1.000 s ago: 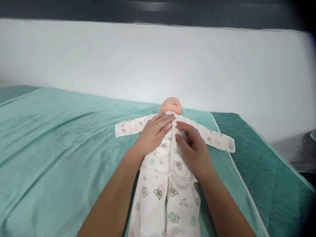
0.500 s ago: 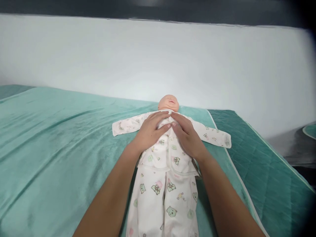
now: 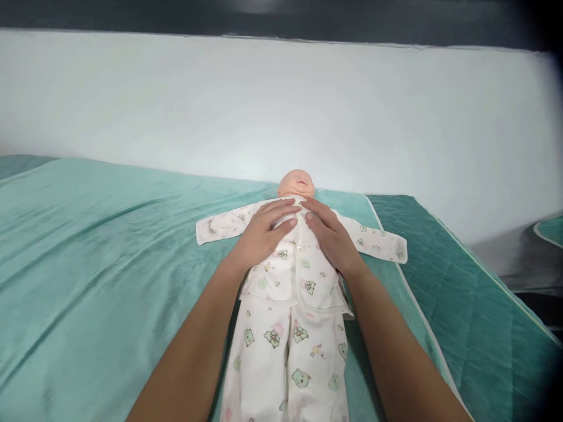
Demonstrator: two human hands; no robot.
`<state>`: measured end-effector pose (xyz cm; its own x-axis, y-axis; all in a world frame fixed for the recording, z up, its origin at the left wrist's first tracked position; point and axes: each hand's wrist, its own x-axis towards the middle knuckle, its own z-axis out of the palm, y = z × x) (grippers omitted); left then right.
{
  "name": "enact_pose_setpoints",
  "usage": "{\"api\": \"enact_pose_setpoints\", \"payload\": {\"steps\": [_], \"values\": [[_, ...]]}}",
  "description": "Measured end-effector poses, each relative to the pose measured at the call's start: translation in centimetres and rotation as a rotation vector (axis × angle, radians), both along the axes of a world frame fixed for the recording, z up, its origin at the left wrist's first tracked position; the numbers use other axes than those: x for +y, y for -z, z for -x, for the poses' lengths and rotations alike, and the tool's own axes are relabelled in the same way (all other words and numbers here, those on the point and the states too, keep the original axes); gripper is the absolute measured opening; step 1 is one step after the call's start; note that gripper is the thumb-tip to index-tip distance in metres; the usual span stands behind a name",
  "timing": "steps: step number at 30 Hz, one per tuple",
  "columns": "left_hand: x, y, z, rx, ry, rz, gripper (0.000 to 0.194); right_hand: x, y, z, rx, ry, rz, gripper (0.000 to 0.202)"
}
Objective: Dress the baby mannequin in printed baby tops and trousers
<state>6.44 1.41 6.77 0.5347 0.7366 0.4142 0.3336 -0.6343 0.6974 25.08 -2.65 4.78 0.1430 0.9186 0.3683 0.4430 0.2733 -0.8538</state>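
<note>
Left hand [image 3: 264, 231] rests palm down on the chest of the baby doll [image 3: 296, 184], fingers together and extended, thumb angled inward; it is released and flat on the cloth. Right hand [image 3: 333, 235] mirrors it on the other side of the chest, likewise unclenched, fingers pointing up and inward. Fingertips of the two hands nearly meet near the front closure, below the neck.

Doll lies on its back under both hands, its head just beyond the fingertips and its legs running back between the forearms. It wears a white printed pajama top [image 3: 285, 281] and matching pajama pants [image 3: 264, 369]; the top's hem overlaps the waist of the pants. Sleeves spread outward past each hand: left sleeve in view [image 3: 222, 225] and right sleeve in view [image 3: 382, 242].

Support: light teal blanket [image 3: 109, 252], creased at left. Darker quilted cover [image 3: 461, 293] lies to the right; white wall [image 3: 281, 105] stands behind.
</note>
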Motion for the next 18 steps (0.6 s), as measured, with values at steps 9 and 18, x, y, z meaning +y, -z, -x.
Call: {"api": "enact_pose_setpoints", "payload": {"steps": [9, 18], "values": [[1.8, 4.1, 2.6, 0.185, -0.418, -0.218, 0.044, 0.4, 4.3, -3.5, -0.363, 0.367, -0.028, 0.047], [0.2, 6.0, 11.8, 0.484, -0.814, -0.067, 0.06, -8.7, 7.1, -13.0, -0.783, 0.512, 0.352, 0.061]]}}
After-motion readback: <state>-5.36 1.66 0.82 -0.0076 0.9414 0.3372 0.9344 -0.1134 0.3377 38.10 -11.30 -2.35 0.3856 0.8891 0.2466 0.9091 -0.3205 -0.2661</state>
